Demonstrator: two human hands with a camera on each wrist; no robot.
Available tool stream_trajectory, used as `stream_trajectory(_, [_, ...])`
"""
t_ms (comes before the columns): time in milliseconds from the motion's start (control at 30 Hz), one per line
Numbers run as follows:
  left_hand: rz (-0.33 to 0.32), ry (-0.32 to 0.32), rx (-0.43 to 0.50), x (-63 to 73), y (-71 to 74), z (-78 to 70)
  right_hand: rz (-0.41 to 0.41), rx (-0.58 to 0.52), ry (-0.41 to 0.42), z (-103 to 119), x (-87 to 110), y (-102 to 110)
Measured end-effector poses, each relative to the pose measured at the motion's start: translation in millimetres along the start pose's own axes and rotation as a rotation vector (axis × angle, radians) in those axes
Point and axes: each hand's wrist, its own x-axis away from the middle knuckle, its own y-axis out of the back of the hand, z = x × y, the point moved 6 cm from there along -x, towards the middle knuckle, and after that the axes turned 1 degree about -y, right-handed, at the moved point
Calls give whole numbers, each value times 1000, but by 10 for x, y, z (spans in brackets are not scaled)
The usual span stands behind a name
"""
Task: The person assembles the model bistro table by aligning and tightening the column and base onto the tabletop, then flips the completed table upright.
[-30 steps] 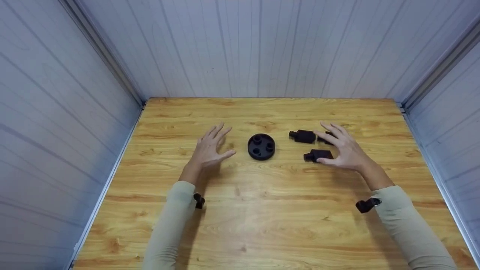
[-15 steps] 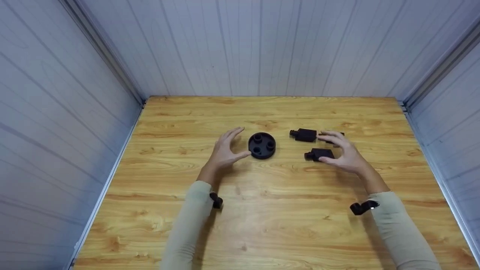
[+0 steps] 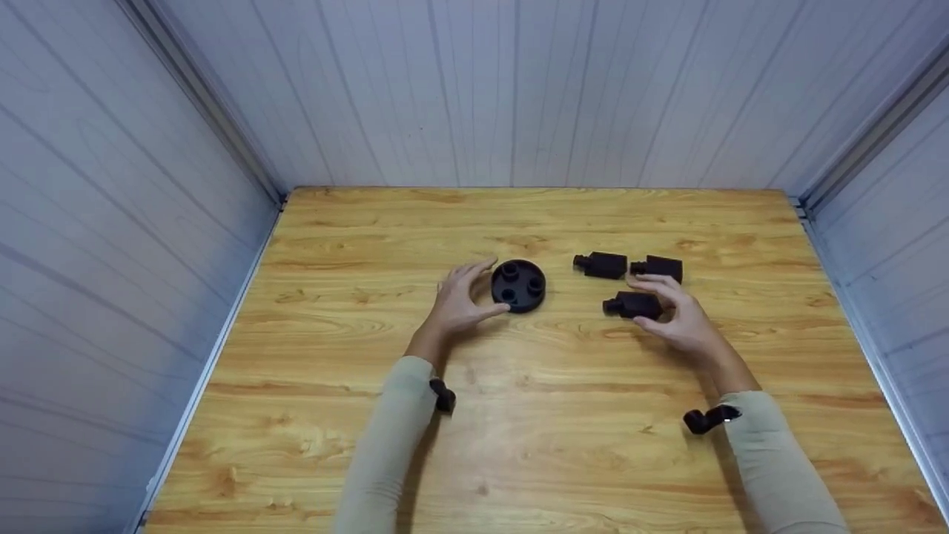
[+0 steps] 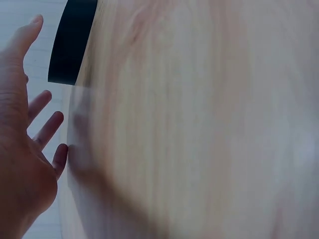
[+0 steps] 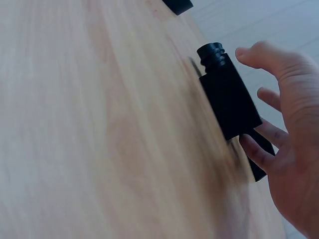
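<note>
A round black base [image 3: 532,300] with three raised sockets lies near the middle of the table. My left hand [image 3: 456,302] is at its left side, thumb and fingers spread; the left wrist view shows a gap between thumb and the black rim [image 4: 72,45]. Three black blocks with threaded necks lie to the right. My right hand [image 3: 686,322] arches over the right end of the nearest threaded block [image 3: 629,305], also seen as a dark block [image 5: 229,102] in the right wrist view. The thumb stands apart from it there; whether another finger touches it I cannot tell.
Two more threaded blocks lie farther back, a left one [image 3: 602,265] and a right one [image 3: 662,268]. The wooden table [image 3: 519,445] is bordered by pale panel walls at the back [image 3: 474,96] and both sides.
My left hand has moved right, up to the round base. The right hand has come slightly nearer to me with its fingers drawn closer together. The base and blocks stay in place.
</note>
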Motion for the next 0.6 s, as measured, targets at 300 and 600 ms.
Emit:
stream_trajectory(300, [33,34,18,-4,-90,34,-1,-19,-73,-101,39,14])
stream_trajectory(600, [56,46,-27,18,-130,44,7,91,-183,-153,68,39])
